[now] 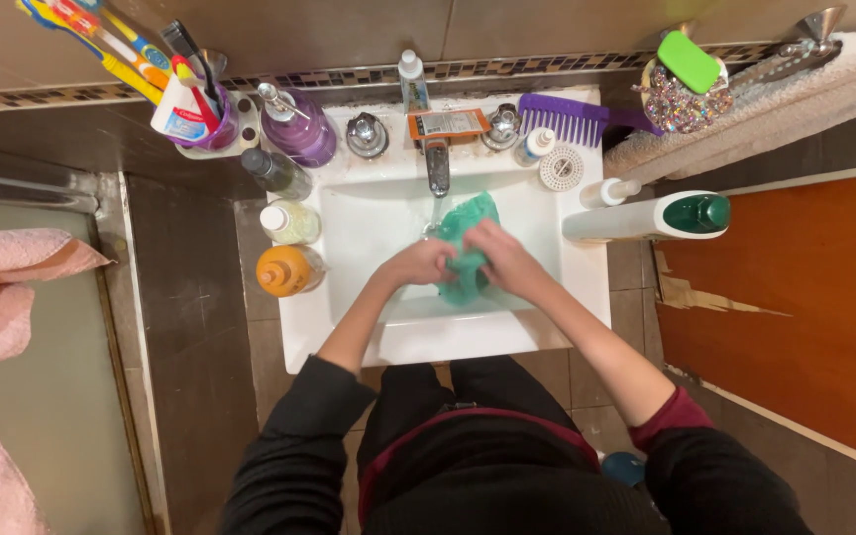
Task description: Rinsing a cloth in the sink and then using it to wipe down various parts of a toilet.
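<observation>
Seen from above, at centre frame, the left hand (426, 263) and right hand (500, 260) both gripped a green cloth (468, 238) in a white sink (349, 297), fingers closed around it, under the tap (437, 163). The step looked like rubbing the cloth in the wash; wringing would call for a firm twist. Running water was hard to make out, and the hands hid the cloth's middle.

A crumpled green cloth (467, 241), wet and bunched, sits at the sink basin's centre, its upper end toward twelve o'clock, just under the faucet.
</observation>
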